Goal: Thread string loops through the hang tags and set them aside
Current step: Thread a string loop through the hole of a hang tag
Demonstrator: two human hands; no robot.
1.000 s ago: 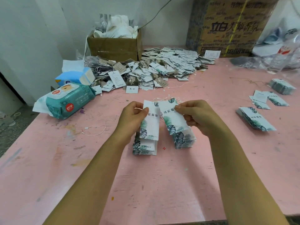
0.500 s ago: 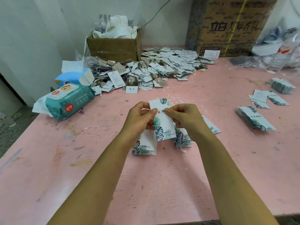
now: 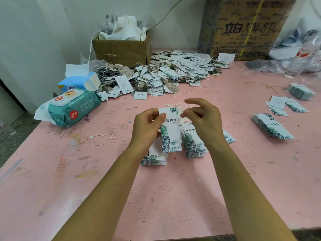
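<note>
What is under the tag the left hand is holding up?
Below the held tag, gripped by the left hand, a stack of leaf-printed tags lies on the pink table. Hand and tag cover its far part, so the top card's print is mostly hidden.

Both forearms reach forward, bare. Left hand (image 3: 147, 127) pinches hang tag (image 3: 171, 129) between thumb and fingers. Right hand (image 3: 205, 120) close beside, fingers loosely curled; grip unclear.

The hang tag (image 3: 171, 131) is matt paper, the box (image 3: 121, 51) cardboard, the wipes pack (image 3: 73, 110) glossy plastic.
</note>
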